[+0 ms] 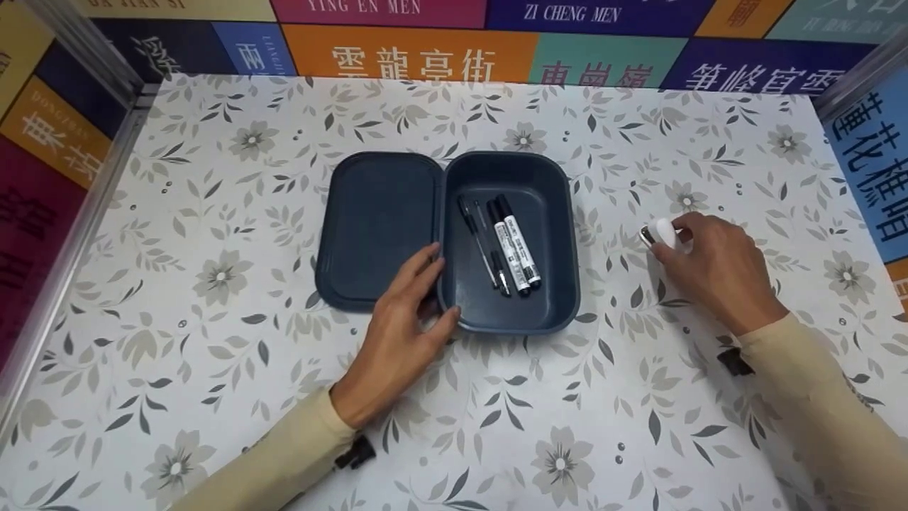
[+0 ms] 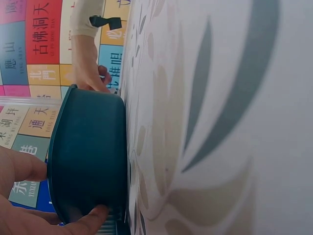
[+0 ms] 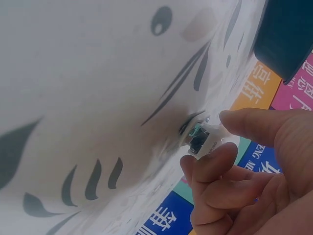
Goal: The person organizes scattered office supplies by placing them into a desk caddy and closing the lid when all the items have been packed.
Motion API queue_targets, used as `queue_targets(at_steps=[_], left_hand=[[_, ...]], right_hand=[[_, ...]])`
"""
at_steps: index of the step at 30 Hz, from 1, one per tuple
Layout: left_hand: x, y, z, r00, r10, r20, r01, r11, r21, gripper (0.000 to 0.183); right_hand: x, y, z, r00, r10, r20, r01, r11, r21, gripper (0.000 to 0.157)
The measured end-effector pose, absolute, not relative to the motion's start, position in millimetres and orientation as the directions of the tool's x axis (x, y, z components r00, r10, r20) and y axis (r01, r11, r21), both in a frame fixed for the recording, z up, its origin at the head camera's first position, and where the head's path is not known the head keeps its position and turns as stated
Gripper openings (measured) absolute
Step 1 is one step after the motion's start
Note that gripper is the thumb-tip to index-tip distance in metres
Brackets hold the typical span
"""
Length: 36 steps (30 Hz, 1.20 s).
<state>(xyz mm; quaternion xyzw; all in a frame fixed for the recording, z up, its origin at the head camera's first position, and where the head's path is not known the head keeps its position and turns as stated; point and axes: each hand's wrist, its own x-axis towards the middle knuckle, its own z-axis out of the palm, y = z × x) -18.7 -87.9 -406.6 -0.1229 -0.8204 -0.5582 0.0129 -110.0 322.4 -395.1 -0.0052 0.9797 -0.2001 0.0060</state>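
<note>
A dark blue plastic box (image 1: 507,323) stands uncovered on the table, two black-and-white markers (image 1: 518,252) and two slim clear-barrelled pens (image 1: 482,238) inside it. Along its left side lies a matching dark blue lid (image 1: 379,227). My left hand (image 1: 404,319) touches the box's near left corner, thumb at the near rim and fingers along the left side. To the right of the box, my right hand (image 1: 723,270) pinches a small white object with a metal-and-black end (image 1: 661,233) between thumb and forefinger, close to the tabletop. In the right wrist view fingertips cover part of this object (image 3: 208,139).
A white cloth with grey flowers and leaves covers the table (image 1: 284,426). Colourful panels with printed characters (image 1: 411,57) rise along the back edge, and others stand at the left and right. A metal frame rail (image 1: 71,241) runs along the left edge.
</note>
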Motion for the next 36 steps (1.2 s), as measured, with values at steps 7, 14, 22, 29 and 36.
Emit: queue_targets(at_steps=[7, 14, 22, 29, 36], left_hand=[[-18, -87, -406, -0.969, 0.188, 0.162, 0.216, 0.312, 0.925, 0.07], [-18, -86, -406, -0.969, 0.195, 0.152, 0.205, 0.291, 0.934, 0.07], [-18, -88, -407, -0.967, 0.195, 0.164, 0.223, 0.334, 0.916, 0.069], [-19, -88, -407, -0.966, 0.194, 0.171, 0.232, 0.362, 0.903, 0.069], [-18, -88, -407, -0.968, 0.193, 0.157, 0.217, 0.339, 0.915, 0.07]], right_hand=[[-111, 323, -395, -1.0, -0.002, -0.002, -0.001, 0.92, -0.391, 0.038], [-109, 323, -395, -1.0, 0.001, 0.018, -0.006, 0.92, -0.393, 0.032], [-104, 316, -391, -1.0, 0.019, 0.021, 0.009, 0.916, -0.402, 0.029], [-102, 311, -385, -0.998, -0.008, 0.062, -0.032, 0.913, -0.406, 0.028], [-99, 304, -378, -0.994, -0.038, 0.107, -0.08, 0.905, -0.418, 0.031]])
